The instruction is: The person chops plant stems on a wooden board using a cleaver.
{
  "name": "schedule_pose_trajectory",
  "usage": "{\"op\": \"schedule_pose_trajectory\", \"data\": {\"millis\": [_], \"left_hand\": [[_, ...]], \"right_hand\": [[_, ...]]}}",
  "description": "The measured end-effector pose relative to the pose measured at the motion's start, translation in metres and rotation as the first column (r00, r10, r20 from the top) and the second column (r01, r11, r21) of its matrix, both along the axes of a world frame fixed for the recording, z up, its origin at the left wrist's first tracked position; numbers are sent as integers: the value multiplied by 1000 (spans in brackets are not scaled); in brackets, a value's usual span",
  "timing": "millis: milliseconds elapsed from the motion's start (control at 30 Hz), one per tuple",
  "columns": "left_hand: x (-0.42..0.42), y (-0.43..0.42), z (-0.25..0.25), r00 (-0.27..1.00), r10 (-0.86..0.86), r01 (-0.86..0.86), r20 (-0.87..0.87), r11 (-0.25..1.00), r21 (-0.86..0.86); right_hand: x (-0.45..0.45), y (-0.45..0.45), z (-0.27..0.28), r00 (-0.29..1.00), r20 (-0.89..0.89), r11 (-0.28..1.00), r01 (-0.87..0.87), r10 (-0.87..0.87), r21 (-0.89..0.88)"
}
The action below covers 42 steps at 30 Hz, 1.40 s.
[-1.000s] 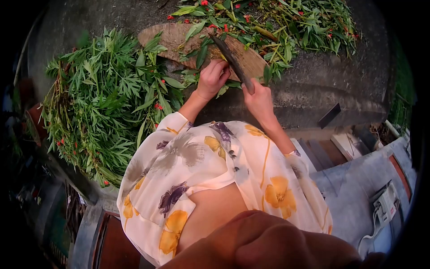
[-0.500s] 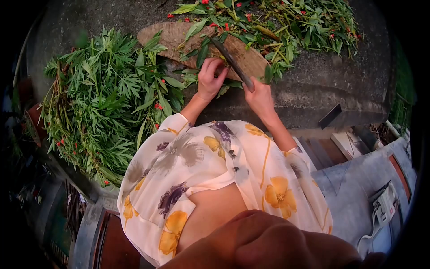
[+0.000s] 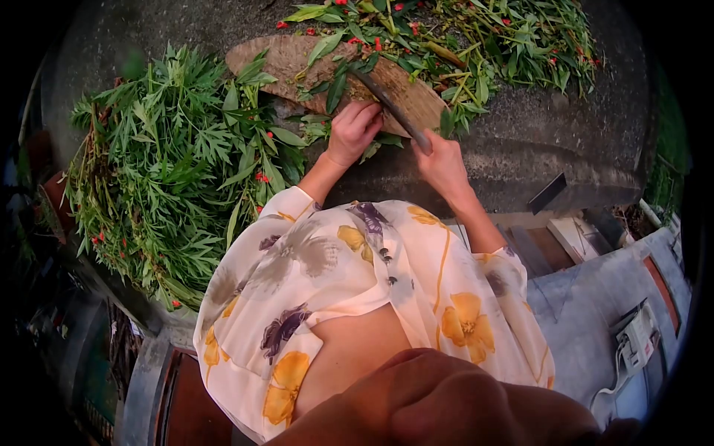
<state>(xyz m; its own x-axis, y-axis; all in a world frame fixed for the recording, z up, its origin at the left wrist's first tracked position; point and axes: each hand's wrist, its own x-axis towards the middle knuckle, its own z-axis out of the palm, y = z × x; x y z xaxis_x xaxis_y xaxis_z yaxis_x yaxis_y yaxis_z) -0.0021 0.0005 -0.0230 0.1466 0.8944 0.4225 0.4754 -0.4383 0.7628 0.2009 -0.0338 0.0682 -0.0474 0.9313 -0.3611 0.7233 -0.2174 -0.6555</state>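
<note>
My right hand [image 3: 442,165] is closed round the near end of a long, dark knife [image 3: 392,104], seen nearly edge-on. The knife slants over a worn wooden board [image 3: 420,99], its far end toward the upper left. Beside the knife, my left hand [image 3: 354,134] rests at the board's near edge with its fingers curled together. Whatever those fingers hold is hidden from me. Green leaves [image 3: 336,91] lie on the board just beyond my left hand.
A large heap of leafy green stems [image 3: 175,163] with small red flowers lies on the left. More cut greenery [image 3: 513,44] spreads behind the board. All this sits on a dark stone slab [image 3: 550,137]. A white device [image 3: 638,338] with a cable is at lower right.
My right hand and the knife have shifted slightly right and toward me. My left fingers have closed in more, and the yellowish-green bit at their tips no longer shows.
</note>
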Motion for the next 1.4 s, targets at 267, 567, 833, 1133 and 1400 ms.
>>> {"op": "schedule_pose_trajectory", "data": {"millis": [267,567,833,1133,1400], "left_hand": [[0,2,0,1000,-6,6,1,1000,6],[-4,8,1,999,-7,9,52,999,-41],[-6,10,-1,999,-43,43,13,998,53],[-6,6,1,998,-51,51,27,999,6],[-9,6,1,997,-70,70,31,997,-13]], "right_hand": [[-5,8,10,1000,-2,993,21,-21,-114],[-6,10,4,999,-10,996,29,-30,-79],[-2,6,-7,999,35,999,-28,30,-42],[1,12,-5,997,56,997,-46,49,-64],[-2,10,-16,990,116,994,-67,77,-85]]}}
